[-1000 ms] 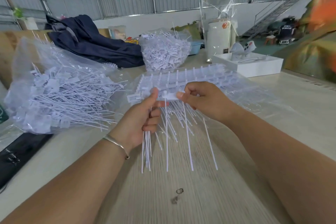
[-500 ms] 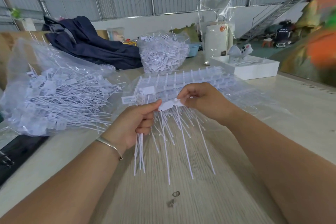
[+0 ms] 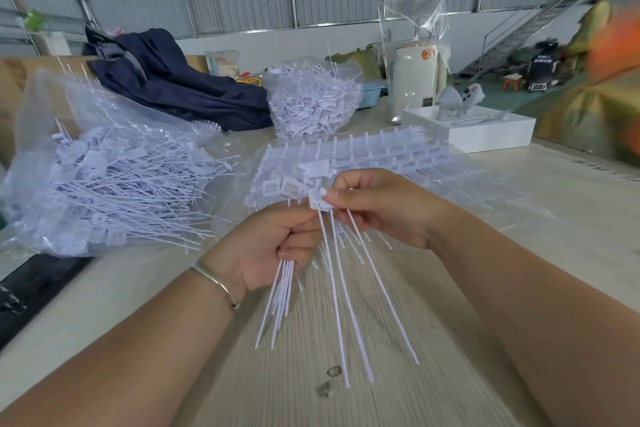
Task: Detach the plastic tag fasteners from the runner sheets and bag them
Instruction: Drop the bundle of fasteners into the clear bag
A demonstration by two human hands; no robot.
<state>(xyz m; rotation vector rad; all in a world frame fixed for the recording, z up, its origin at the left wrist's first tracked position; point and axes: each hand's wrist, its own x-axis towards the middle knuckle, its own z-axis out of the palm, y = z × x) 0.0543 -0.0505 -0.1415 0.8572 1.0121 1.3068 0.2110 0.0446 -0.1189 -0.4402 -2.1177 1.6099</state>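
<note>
Pinching a white plastic tag fastener head (image 3: pixel 317 201) in the right hand (image 3: pixel 377 208) grip, left hand (image 3: pixel 273 246) grip clenched round a bundle of thin white fastener stems (image 3: pixel 282 291), white plastic runner sheets (image 3: pixel 349 156) just beyond both, clear bag of loose fasteners (image 3: pixel 104 184) left on the pale wooden bench (image 3: pixel 398 392).

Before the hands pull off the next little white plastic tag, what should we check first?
1. Left hand grips a bundle of thin white plastic fastener stems: ok.
2. Right hand pinches one white square tag head: ok.
3. That tag is free of the white plastic runner sheet: cannot tell.
4. Runner sheet lies flat on the pale wooden table: ok.
5. Clear plastic bag of loose fasteners lies on the left side with its mouth facing the hands: ok.
6. Two small dark bits on the table sit under the hanging stem tips: not ok.
</note>
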